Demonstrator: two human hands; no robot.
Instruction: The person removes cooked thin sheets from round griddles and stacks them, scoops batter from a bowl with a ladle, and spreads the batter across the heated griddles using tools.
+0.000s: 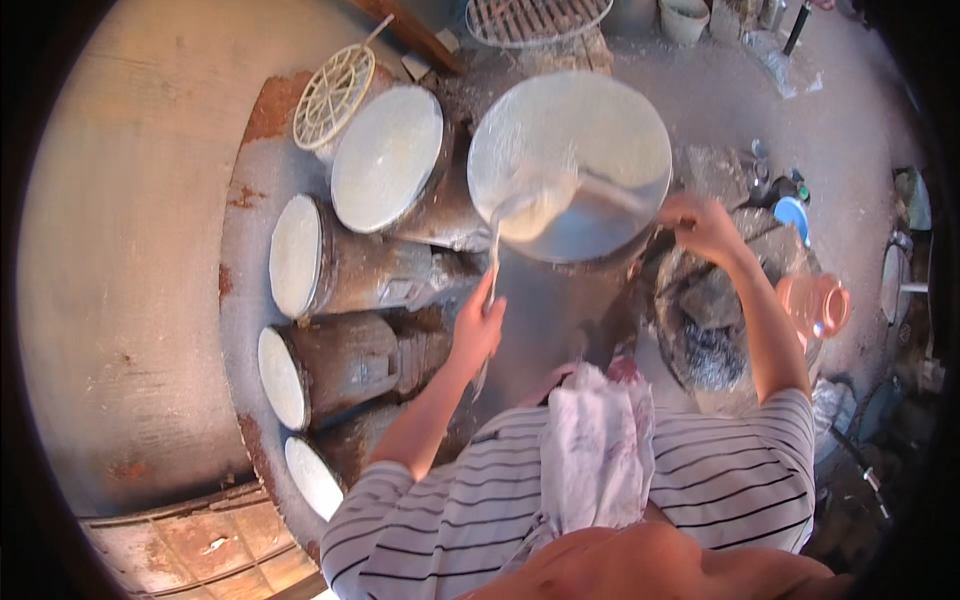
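My left hand (478, 328) grips the long handle of a ladle (494, 251). Its blurred head is over a large round metal pan (600, 232) with pale, batter-like liquid (570, 112) across much of its surface. Dark metal shows bare at the near right of the pan. At the pan's right rim, my right hand (699, 227) is curled and blurred by motion. A pale stick-like tool (615, 193) runs from it across the pan towards the ladle; its far end is too blurred to make out.
Several tall drums with pale round tops (386, 159) stand along the left, beside a round lattice rack (334, 97). To the right are a stone-like round hearth (679, 300) with ash-grey matter, a blue bowl (792, 217) and a translucent pinkish jar (814, 304). A bucket (684, 21) stands at the back.
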